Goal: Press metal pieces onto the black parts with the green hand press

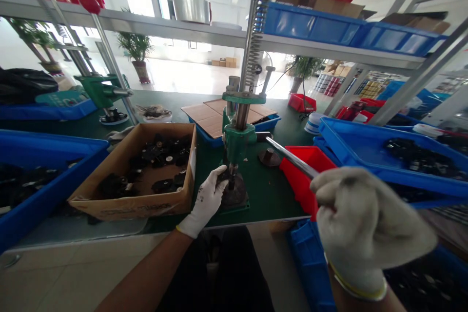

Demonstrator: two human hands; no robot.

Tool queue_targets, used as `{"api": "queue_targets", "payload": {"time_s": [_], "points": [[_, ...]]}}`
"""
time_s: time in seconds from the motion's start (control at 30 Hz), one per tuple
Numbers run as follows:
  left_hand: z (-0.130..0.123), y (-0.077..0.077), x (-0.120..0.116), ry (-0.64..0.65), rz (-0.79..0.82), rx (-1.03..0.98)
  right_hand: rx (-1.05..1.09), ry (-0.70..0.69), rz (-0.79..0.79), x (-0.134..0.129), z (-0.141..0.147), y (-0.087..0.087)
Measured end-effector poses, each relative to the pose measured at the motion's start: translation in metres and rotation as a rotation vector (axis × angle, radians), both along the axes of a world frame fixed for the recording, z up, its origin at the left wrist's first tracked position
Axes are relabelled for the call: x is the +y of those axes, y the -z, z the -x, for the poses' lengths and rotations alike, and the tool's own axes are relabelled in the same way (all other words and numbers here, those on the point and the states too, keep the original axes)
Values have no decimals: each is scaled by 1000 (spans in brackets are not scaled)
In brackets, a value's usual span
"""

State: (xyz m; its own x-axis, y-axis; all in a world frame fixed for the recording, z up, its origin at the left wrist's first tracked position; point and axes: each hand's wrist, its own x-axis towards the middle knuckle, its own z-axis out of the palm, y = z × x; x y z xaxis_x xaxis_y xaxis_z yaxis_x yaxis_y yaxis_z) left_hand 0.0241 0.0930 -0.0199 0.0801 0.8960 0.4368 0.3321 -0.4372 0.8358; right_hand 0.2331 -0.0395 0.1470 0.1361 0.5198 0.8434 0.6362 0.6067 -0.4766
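Note:
A green hand press (239,139) stands on the green table, its steel ram pointing down at a round dark base (236,195). My left hand (210,197), in a white glove, pinches a small black part (227,175) under the ram. The fingers hide much of that part. At the right, my right hand (351,214), also gloved and slightly blurred, is wrapped round the end of the press's steel lever (292,158). Left of the press, an open cardboard box (131,207) holds several black parts (157,151).
Blue bins (87,148) with black parts stand at the far left and right (365,165). A red bin (298,180) sits beneath the lever. Behind the press, cardboard (204,117) covers a blue tray. A second press (98,87) stands at the back left, under a shelf (226,34).

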Motion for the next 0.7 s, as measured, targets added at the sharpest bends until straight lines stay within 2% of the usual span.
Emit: {"api": "queue_targets", "payload": {"time_s": [0.1,0.17,0.2,0.27,0.37,0.53,0.7], "points": [[0,5,-1,-9,5,-16,-55,-21,-58,-10,3,61],[-1,8,-2,-7,11,-30,-86,-52,-44,-11,6,88],[-1,8,-2,-6,13,-34,-84,-74,-20,-11,8,95],[-1,9,-2,-17,19,-39,-45,-124,63,-11,9,99],[-2,10,-3,-26,28,-39,27,-175,187,-10,10,93],[-3,10,-4,-52,35,-17,-20,-112,-4,-4,12,100],[-4,11,-4,-41,30,-38,-2,-141,70,-1,10,112]]}}
